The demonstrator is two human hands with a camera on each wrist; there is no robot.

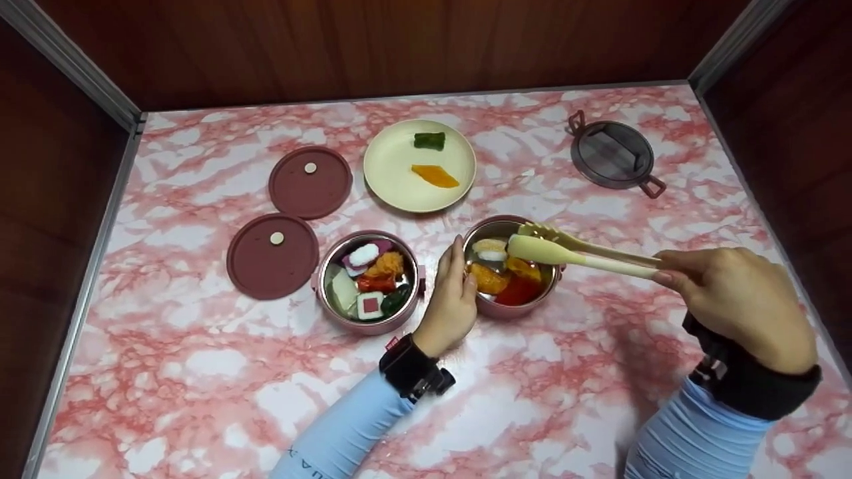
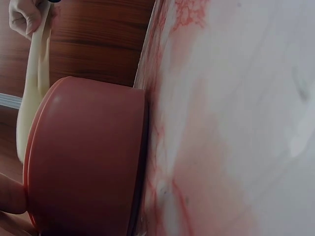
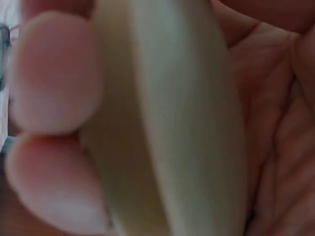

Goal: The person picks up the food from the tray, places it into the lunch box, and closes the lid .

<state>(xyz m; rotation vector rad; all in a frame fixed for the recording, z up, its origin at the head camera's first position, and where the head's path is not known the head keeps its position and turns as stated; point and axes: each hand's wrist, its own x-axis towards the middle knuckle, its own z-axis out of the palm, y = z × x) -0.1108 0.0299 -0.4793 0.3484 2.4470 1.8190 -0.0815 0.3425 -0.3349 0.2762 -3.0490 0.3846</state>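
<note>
My right hand [image 1: 745, 299] grips a pair of cream tongs [image 1: 592, 256] by the handles; the right wrist view shows fingers curled round the handles [image 3: 187, 118]. The tongs' heads reach over the right pot [image 1: 516, 311], a dark pink pot with a metal inside. In it lie an orange-brown piece [image 1: 488, 278], a flat red piece [image 1: 518, 293], a yellow-orange piece and a pale piece [image 1: 491, 250]. With fairly straight fingers, my left hand [image 1: 452, 303] rests against this pot's left side. In the left wrist view its fingers touch the rim of the pot [image 2: 88, 157].
Left of my left hand stands a second pot [image 1: 369, 329] holding several toy foods. Two dark pink lids [image 1: 309, 193] lie further left. A cream plate [image 1: 393, 189] bears a green piece [image 1: 429, 140] and an orange piece [image 1: 436, 176]. A grey lidded item [image 1: 612, 156] with two handles sits back right.
</note>
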